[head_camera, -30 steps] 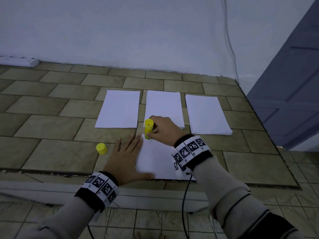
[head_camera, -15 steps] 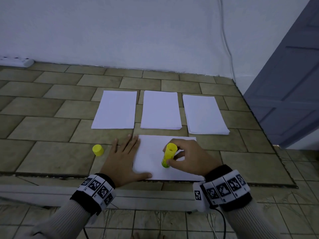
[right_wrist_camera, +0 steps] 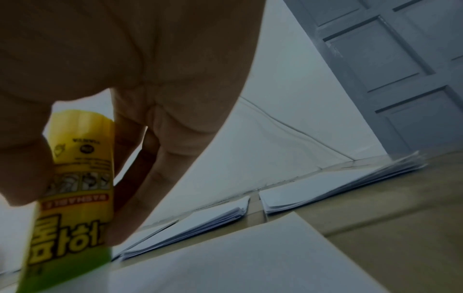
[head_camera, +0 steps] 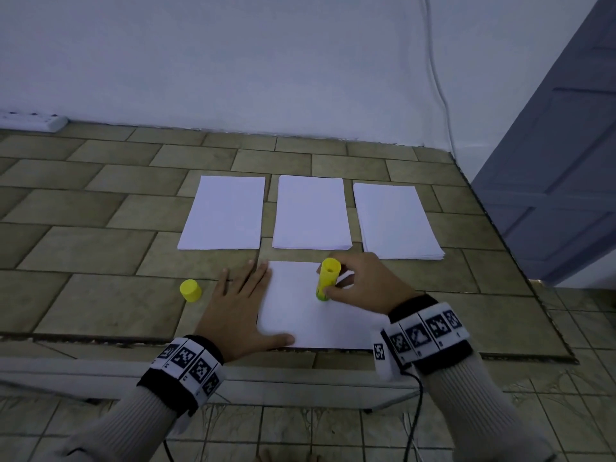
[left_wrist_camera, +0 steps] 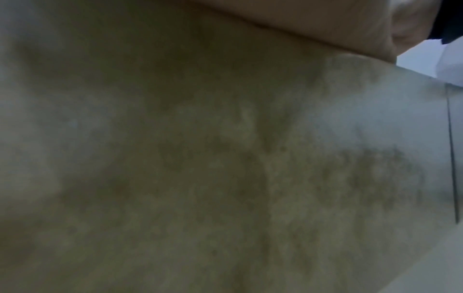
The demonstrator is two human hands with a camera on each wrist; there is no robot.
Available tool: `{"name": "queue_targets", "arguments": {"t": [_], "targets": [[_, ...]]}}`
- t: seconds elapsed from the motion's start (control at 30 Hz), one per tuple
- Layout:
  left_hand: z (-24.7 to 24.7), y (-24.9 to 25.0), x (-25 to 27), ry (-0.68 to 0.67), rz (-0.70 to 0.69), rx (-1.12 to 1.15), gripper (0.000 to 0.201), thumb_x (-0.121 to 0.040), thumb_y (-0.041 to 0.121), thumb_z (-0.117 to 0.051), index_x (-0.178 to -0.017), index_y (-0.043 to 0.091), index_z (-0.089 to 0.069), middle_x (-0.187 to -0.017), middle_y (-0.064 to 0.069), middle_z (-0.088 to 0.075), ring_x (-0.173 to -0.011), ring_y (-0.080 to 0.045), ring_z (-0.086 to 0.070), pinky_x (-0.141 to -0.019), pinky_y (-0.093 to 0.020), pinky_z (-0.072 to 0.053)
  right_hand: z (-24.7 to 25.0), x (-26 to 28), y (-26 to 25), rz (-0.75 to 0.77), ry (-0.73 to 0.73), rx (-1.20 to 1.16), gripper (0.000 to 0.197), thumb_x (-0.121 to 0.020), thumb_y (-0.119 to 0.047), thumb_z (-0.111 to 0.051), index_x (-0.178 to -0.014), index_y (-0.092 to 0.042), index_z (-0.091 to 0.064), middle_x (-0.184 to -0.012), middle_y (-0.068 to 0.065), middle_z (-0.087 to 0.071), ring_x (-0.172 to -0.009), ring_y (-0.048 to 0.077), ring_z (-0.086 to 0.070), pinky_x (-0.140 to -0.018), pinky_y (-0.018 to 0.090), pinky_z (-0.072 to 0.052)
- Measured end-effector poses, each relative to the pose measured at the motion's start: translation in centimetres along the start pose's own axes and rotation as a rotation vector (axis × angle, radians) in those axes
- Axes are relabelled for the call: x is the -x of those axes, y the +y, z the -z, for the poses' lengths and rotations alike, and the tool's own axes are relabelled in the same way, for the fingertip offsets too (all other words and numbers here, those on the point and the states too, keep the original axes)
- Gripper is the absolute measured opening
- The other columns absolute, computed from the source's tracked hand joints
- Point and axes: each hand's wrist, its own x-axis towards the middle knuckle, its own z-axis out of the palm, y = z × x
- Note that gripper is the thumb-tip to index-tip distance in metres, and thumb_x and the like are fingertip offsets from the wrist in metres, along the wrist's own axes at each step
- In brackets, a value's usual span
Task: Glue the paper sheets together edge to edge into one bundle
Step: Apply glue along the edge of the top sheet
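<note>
A single white sheet lies near the front edge of the tiled surface. My left hand lies flat with straight fingers, pressing the sheet's left edge. My right hand grips a yellow glue stick, held tip-down on the middle of the sheet; in the right wrist view the glue stick sits between thumb and fingers. Behind the sheet lie three white paper stacks: left, middle, right. The left wrist view is blurred, showing only the tile.
The yellow glue cap stands on the tiles left of my left hand. A white power strip lies at the far left by the wall. A grey door stands to the right. The surface's front edge runs just below the sheet.
My right hand has brought the glue stick from the sheet's far left corner to its middle. The left hand has stayed flat on the sheet's left edge.
</note>
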Motion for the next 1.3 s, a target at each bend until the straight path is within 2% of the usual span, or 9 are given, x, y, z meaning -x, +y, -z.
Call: {"name": "queue_targets", "arguments": {"t": [0.37,0.43,0.53,0.63,0.77,0.9,1.07,1.23,1.3], "targets": [[0.2,0.0,0.0,-0.007,0.003,-0.005,0.135,-0.055,0.104,-0.009,-0.156,0.015,-0.002,-0.161,0.005,0.01,-0.148,-0.013,0.014,-0.119,-0.053,0.007,1.4,-3.6,1.2,-0.041,0.123,0.179,0.016,-0.078,-0.009,-0.07,-0.088,-0.001,-0.06,-0.088,0.011,-0.068,-0.084,0.025,-0.064,-0.078,0.042,-0.052],[0.2,0.0,0.0,-0.016,0.008,-0.012,0.135,-0.054,0.104,-0.009,-0.156,0.016,0.0,-0.161,0.006,0.012,-0.148,-0.012,0.015,-0.119,-0.052,0.008,1.5,-2.5,1.1,-0.04,0.139,0.161,0.016,-0.078,-0.009,-0.07,-0.089,-0.002,-0.061,-0.088,0.009,-0.069,-0.083,0.021,-0.064,-0.075,0.034,-0.053],[0.2,0.1,0.0,-0.031,0.011,-0.028,0.134,-0.054,0.104,-0.008,-0.155,0.017,0.005,-0.161,0.006,0.016,-0.147,-0.012,0.019,-0.119,-0.052,0.009,2.0,0.5,1.3,0.007,0.109,0.083,0.011,-0.077,-0.005,-0.073,-0.086,-0.005,-0.066,-0.087,0.002,-0.071,-0.081,0.005,-0.065,-0.072,0.015,-0.05],[0.2,0.1,0.0,-0.03,0.015,-0.031,0.134,-0.054,0.104,-0.006,-0.155,0.017,0.006,-0.161,0.006,0.016,-0.147,-0.013,0.019,-0.119,-0.052,0.009,2.8,3.6,1.7,-0.054,0.068,0.04,0.018,-0.076,-0.006,-0.073,-0.091,-0.015,-0.07,-0.092,-0.004,-0.071,-0.086,0.007,-0.067,-0.076,0.021,-0.055],[0.1,0.0,0.0,-0.032,0.012,-0.053,0.133,-0.055,0.104,-0.007,-0.154,0.017,0.009,-0.16,0.006,0.018,-0.147,-0.013,0.019,-0.119,-0.052,0.009,3.7,6.6,2.1,-0.087,0.057,0.044,0.022,-0.07,-0.022,-0.069,-0.091,-0.02,-0.069,-0.088,-0.008,-0.071,-0.084,0.009,-0.067,-0.074,0.019,-0.054],[0.0,0.0,0.0,0.003,-0.005,-0.009,0.132,-0.058,0.103,-0.013,-0.156,0.015,-0.002,-0.162,0.003,0.007,-0.149,-0.015,0.01,-0.119,-0.053,0.005,4.0,7.9,2.3,-0.103,0.048,0.078,0.02,-0.069,-0.024,-0.067,-0.09,-0.025,-0.069,-0.085,-0.013,-0.07,-0.082,0.008,-0.066,-0.073,0.024,-0.055],[0.2,0.1,0.0,-0.032,0.013,-0.058,0.134,-0.053,0.104,-0.004,-0.155,0.017,0.007,-0.161,0.005,0.017,-0.148,-0.014,0.018,-0.119,-0.052,0.009,4.0,7.9,2.2,-0.077,0.053,0.084,0.026,-0.066,-0.035,-0.065,-0.089,-0.025,-0.069,-0.086,-0.013,-0.07,-0.083,0.008,-0.066,-0.073,0.024,-0.055],[0.1,0.1,0.0,-0.018,0.002,-0.026,0.134,-0.056,0.104,-0.008,-0.156,0.016,0.002,-0.16,0.006,0.014,-0.148,-0.014,0.015,-0.119,-0.051,0.009,4.4,6.1,2.5,-0.061,0.081,0.121,0.028,-0.066,-0.035,-0.065,-0.09,-0.021,-0.069,-0.084,-0.012,-0.07,-0.082,0.003,-0.064,-0.07,0.014,-0.051],[0.2,0.1,0.0,-0.027,0.005,-0.035,0.134,-0.055,0.104,-0.006,-0.156,0.016,0.003,-0.16,0.006,0.015,-0.148,-0.014,0.016,-0.119,-0.052,0.009,4.9,4.9,2.7,-0.064,0.105,0.152,0.025,-0.067,-0.033,-0.067,-0.089,-0.02,-0.068,-0.084,-0.01,-0.07,-0.079,0.003,-0.064,-0.069,0.014,-0.05]]}}
